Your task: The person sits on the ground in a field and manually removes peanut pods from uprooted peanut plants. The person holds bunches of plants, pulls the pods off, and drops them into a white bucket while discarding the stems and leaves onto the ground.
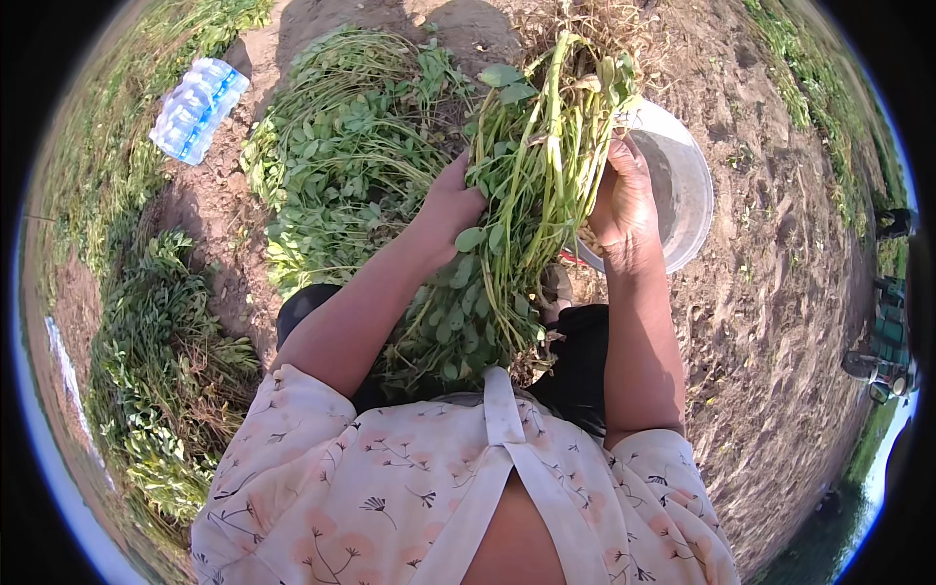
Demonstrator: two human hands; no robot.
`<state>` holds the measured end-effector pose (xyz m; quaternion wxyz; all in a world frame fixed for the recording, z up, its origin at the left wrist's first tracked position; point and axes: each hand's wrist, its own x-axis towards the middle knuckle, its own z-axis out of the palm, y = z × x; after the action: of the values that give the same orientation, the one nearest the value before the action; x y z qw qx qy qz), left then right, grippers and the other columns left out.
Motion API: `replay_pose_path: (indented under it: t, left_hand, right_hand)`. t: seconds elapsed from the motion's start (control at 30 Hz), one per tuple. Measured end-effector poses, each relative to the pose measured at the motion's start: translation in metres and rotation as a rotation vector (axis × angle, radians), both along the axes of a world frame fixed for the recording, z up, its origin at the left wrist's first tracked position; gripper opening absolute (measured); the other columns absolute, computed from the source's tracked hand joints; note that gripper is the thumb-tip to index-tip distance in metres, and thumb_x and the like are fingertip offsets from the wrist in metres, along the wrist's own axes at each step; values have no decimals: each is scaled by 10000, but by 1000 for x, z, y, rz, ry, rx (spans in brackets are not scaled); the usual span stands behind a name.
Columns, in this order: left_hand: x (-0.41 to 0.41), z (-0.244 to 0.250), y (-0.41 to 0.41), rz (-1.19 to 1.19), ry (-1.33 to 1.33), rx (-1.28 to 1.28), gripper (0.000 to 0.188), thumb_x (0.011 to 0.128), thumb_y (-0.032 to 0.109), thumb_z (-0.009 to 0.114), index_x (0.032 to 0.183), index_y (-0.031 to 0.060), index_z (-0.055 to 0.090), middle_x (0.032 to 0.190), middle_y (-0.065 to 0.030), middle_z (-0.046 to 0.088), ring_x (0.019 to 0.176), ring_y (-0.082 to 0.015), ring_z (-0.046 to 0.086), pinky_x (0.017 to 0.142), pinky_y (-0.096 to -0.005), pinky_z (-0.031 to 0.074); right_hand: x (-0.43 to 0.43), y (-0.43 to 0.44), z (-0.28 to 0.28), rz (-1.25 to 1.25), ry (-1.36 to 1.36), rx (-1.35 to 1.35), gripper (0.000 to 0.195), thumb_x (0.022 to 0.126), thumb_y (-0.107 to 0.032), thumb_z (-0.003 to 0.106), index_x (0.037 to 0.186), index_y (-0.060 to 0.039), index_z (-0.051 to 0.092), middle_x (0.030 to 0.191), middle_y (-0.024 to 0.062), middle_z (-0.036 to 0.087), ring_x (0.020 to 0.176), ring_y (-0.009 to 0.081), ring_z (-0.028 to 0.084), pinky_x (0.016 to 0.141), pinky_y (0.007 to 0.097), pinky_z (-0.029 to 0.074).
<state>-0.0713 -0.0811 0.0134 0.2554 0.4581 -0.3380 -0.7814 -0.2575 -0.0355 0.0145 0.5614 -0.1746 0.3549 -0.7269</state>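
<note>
My left hand [452, 208] grips a bundle of uprooted peanut plants [541, 183] from the left, its fingers hidden in the leaves. Green stems and leaves hang down over my lap. At the right side of the bundle, over the rim of a white plastic bucket [698, 197], is my right hand [627, 186]; its fingertips are partly hidden behind stems, so its grip is not clear. Some pale peanut pods [589, 238] show low in the bucket, beside my wrist. Dry brown roots [585, 29] spread at the top of the bundle.
A heap of peanut plants [344, 146] lies in front to the left, with another pile [168, 351] farther left. A shrink-wrapped pack of plastic bottles [199, 110] stands on the soil. Furrowed soil [768, 292] stretches to the right, where a green vehicle [888, 329] stands.
</note>
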Motion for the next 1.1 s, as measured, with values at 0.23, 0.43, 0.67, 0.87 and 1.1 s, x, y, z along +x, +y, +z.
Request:
replay_pose_path:
  t: [0.23, 0.43, 0.67, 0.87, 1.1]
  left_hand:
    - [3, -3, 1, 20, 94, 3, 430, 957, -32, 522, 1377, 46, 478, 1175, -110, 648, 985, -174, 667, 844, -336, 572]
    - [11, -19, -1, 69, 178, -4, 479, 936, -45, 507, 1401, 69, 481, 1190, -99, 649, 1008, -186, 665, 838, -359, 573]
    - [15, -28, -1, 40, 141, -86, 457, 939, -15, 505, 1389, 45, 454, 1195, -103, 637, 996, -169, 654, 851, -320, 555]
    - [14, -38, -4, -32, -54, -206, 549, 920, -19, 500, 1454, 50, 392, 1212, -113, 617, 999, -180, 638, 864, -318, 532]
    - [15, -52, -5, -22, -105, -416, 562, 885, -11, 538, 1434, 7, 419, 1239, -132, 612, 1102, -182, 571, 968, -318, 461]
  right_hand:
    - [9, -6, 5, -59, 41, 62, 472, 938, -95, 638, 1361, -17, 444, 1216, 114, 620, 1104, 216, 612, 963, 378, 523]
    - [12, -13, -6, -116, 234, 29, 323, 984, 3, 534, 1300, -20, 471, 1127, 130, 648, 983, 185, 662, 826, 310, 573]
    - [17, -17, -21, -191, 615, -128, 246, 920, 90, 593, 1132, -31, 560, 1079, 58, 643, 957, 111, 621, 844, 250, 512]
    - [12, -17, -25, -209, 956, -29, 315, 878, 60, 639, 1185, -6, 604, 1053, 53, 691, 941, 97, 637, 841, 258, 510]
    - [-7, -17, -43, -158, 914, -43, 339, 902, 6, 630, 1238, -1, 589, 1091, 42, 668, 956, 110, 614, 872, 264, 487]
